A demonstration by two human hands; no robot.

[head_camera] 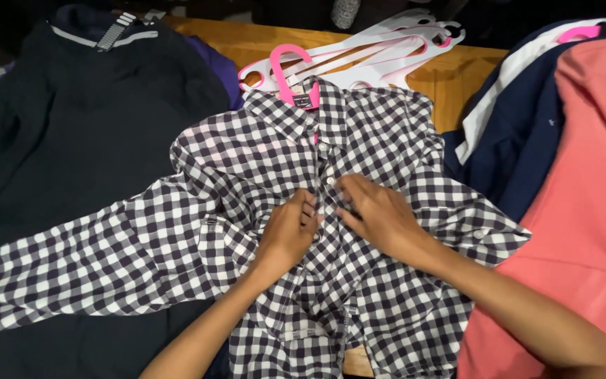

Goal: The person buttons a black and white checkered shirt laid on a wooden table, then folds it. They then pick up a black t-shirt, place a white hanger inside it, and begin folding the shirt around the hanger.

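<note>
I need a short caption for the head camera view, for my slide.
Both hands, left hand and right hand, at the front of a checked shirt on a pink hanger.

both the left hand [290, 228] and right hand [380, 214] pinch the button placket of a checked shirt [261, 210] spread on a wooden desk [457, 77], its pink hanger [287, 70] at the collar.

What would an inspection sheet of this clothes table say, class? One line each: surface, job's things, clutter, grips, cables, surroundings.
Surface: wooden table, mostly covered by garments.
Job's things: black-and-white checked cotton shirt, lying flat on a pink plastic hanger.
Clutter: loose white and pink plastic hangers; dark navy garment; coral-pink shirt; navy-and-white garment.
Grips: left hand and right hand both pinch the shirt's front placket.
Cables: nothing seen.
Surroundings: dark, unclear.
</note>
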